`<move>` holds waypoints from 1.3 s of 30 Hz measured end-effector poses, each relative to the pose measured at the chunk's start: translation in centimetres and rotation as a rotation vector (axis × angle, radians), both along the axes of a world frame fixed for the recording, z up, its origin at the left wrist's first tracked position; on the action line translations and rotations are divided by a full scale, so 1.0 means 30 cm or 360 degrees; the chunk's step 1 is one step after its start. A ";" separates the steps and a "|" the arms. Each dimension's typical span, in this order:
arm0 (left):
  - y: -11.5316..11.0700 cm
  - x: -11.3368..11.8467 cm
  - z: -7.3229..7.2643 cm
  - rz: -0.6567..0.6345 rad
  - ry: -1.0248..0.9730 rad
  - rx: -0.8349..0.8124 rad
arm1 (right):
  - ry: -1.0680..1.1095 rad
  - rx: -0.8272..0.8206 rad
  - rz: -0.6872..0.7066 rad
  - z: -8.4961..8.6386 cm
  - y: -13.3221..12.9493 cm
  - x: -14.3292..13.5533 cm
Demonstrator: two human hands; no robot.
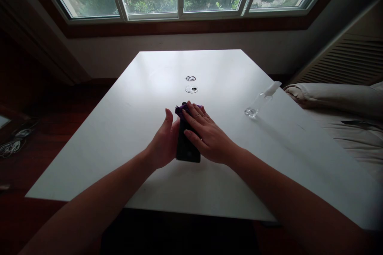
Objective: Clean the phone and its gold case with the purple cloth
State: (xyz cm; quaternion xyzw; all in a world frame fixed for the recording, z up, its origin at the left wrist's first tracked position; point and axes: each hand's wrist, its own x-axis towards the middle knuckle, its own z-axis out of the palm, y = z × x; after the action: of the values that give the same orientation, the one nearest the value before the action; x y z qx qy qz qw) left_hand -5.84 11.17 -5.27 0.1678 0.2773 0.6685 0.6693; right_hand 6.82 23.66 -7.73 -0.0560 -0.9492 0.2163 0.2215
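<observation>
A black smartphone (187,143) is held above the near middle of the white table (119,127). My left hand (165,141) supports it from the left edge, thumb raised and fingers hidden behind the phone. Over the phone's upper end my right hand (206,131) presses a crumpled purple cloth (180,110) against the dark face, its fingers laid long across it. The thumb of that hand rests over the middle of the phone. Most of the cloth is covered by the right fingers.
A clear spray bottle (260,102) lies on its side at the table's right. Two round cable-hole covers (190,89) sit in the tabletop beyond my hands. A bed with a rolled cover (335,95) adjoins the right edge. Cables (13,145) lie on the floor at left.
</observation>
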 end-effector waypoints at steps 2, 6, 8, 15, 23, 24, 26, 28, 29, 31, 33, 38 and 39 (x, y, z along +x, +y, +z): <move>-0.002 0.004 0.005 -0.0035 -0.0051 0.0037 | -0.0035 -0.0034 0.0007 0.002 -0.010 0.004; -0.002 -0.002 0.011 -0.0013 -0.0146 0.0028 | -0.0070 -0.0054 0.0169 -0.002 -0.020 0.014; 0.000 -0.011 0.012 0.0020 -0.0181 0.0005 | -0.0067 -0.0043 0.0273 -0.004 -0.025 0.018; -0.008 -0.040 0.034 0.0235 -0.0099 -0.0106 | 0.0134 0.0114 0.0440 -0.009 -0.061 0.009; -0.020 -0.075 0.031 0.0210 -0.0088 -0.0012 | 0.0408 0.0221 0.0550 -0.012 -0.097 -0.006; -0.019 -0.079 0.029 0.0206 -0.0079 -0.0014 | 0.0402 0.0236 0.0556 -0.010 -0.099 -0.004; -0.016 -0.082 0.029 0.0207 -0.0068 -0.0039 | 0.0396 0.0262 0.0565 -0.005 -0.097 0.001; -0.010 -0.080 0.035 0.0248 -0.0064 -0.0087 | 0.0402 0.0271 0.0586 0.000 -0.092 0.005; -0.007 -0.079 0.040 0.0280 -0.0057 -0.0122 | 0.0399 0.0274 0.0598 0.002 -0.088 0.007; -0.003 -0.076 0.049 0.0346 -0.0024 -0.0185 | 0.0371 0.0288 0.0606 0.004 -0.082 0.008; -0.002 -0.074 0.052 0.0381 0.0013 -0.0216 | 0.0319 0.0300 0.0577 0.002 -0.078 0.005; -0.006 -0.061 0.025 0.0323 0.0022 -0.0203 | 0.0109 0.0251 0.0440 -0.006 -0.057 -0.001; -0.006 -0.055 0.018 0.0309 0.0025 -0.0201 | 0.0072 0.0229 0.0407 -0.006 -0.049 0.001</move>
State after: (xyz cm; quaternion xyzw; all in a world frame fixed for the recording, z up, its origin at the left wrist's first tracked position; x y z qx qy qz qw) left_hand -7.50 10.99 -4.71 0.1029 0.3390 0.7101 0.6084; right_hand 6.84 22.21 -7.91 0.0862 -0.9565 0.1752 0.2168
